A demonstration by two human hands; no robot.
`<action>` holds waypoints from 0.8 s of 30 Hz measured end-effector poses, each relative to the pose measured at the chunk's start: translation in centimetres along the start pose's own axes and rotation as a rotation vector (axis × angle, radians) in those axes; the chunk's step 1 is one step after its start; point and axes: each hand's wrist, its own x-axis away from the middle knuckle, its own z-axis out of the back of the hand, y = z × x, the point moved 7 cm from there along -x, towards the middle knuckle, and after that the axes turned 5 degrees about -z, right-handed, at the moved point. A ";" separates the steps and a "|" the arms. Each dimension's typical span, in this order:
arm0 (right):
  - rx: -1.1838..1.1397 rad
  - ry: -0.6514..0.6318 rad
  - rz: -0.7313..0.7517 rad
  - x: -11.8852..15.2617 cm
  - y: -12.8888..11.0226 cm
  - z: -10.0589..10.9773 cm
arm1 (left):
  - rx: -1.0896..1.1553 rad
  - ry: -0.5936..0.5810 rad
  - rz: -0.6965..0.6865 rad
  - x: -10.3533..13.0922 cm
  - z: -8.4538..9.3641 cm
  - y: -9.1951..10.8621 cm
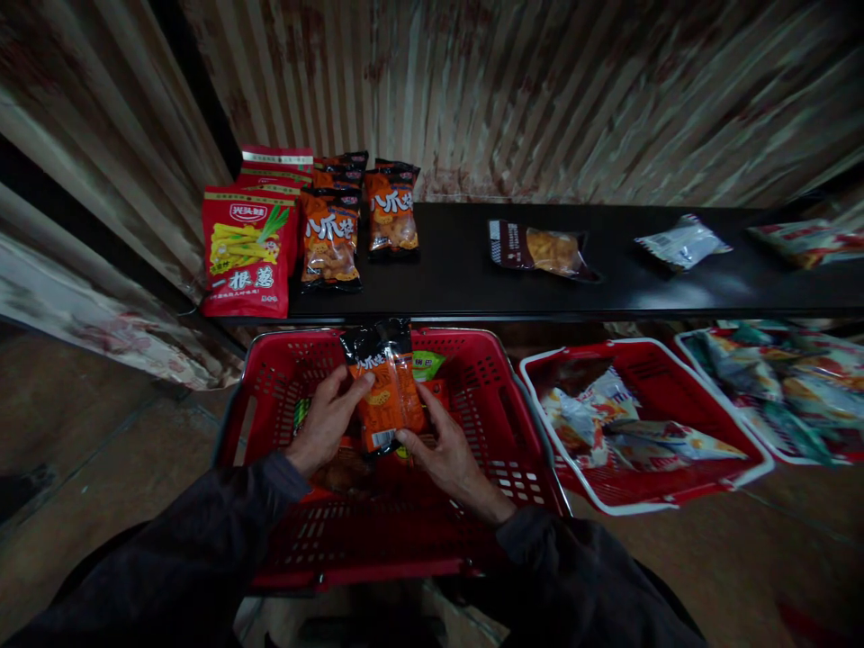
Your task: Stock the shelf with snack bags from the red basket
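Between my two hands is an orange and black snack bag, tilted a little, over a red shopping basket. My left hand grips the bag's left side with the thumb on its front. On the lower right edge, my right hand is closed around it. Several more packs lie in the basket below, among them a green one, partly hidden by my hands. On the black shelf stand matching orange snack bags and, left of them, red snack bags.
A brown snack pack, a silver-white pack and a red-white pack lie along the shelf to the right. Two further baskets stand on the floor at right: a red basket with a white rim and another one, both holding packs. A pleated curtain hangs behind.
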 end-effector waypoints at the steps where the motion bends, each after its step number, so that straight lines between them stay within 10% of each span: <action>1: 0.022 0.001 0.010 0.0 -0.1 0.1 | 0.008 0.011 0.004 0.0 0.1 -0.1; 12: 0.100 0.023 0.138 0.1 -1.0 0.7 | 0.190 -0.017 0.086 0.3 -0.9 -0.2; 24: -0.234 0.047 0.042 -0.4 -1.7 1.9 | 0.237 -0.339 0.304 2.1 -2.9 -1.2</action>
